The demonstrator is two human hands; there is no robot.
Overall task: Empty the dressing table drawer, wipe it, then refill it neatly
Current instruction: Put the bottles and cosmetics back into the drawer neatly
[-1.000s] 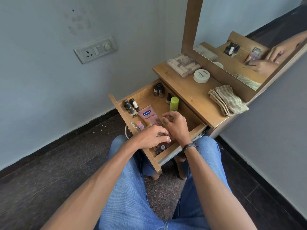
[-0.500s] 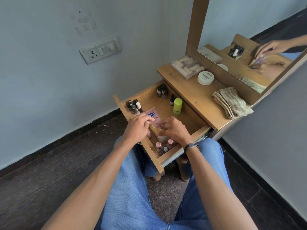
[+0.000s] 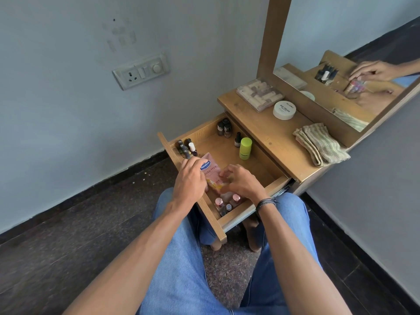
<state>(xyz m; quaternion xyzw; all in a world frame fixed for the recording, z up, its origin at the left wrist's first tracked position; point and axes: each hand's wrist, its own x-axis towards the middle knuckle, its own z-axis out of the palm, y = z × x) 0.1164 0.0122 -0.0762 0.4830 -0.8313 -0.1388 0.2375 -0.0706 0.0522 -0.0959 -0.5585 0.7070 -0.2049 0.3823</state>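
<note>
Head view: looking down at an open wooden drawer (image 3: 205,135) pulled out from a low dressing table (image 3: 272,135).
Edges: the drawer's left wall is running beside the left hand (image 3: 189,183); its front rail is lying just below the right hand (image 3: 242,181).
Open room: the bare drawer floor is showing in the middle and towards the right wall.
Left hand: fingers are curling over the left side of a pink Vaseline tube (image 3: 210,172); whether they are gripping it, I cannot tell.
Right hand: fingers are bending over the tube's lower end; the grip is hidden.
Counts in drawer: one green bottle (image 3: 245,148) is standing upright; one small dark dropper bottle (image 3: 238,139) is sitting just beside it; three dark bottles (image 3: 223,127) are grouping in the far corner; about five nail polishes (image 3: 187,147) are clustering by the left wall; three pink-capped bottles (image 3: 225,203) are standing in the near corner.
Tabletop: one clear box (image 3: 259,94), one white jar (image 3: 284,109) and one folded cloth (image 3: 320,144) are resting there.
</note>
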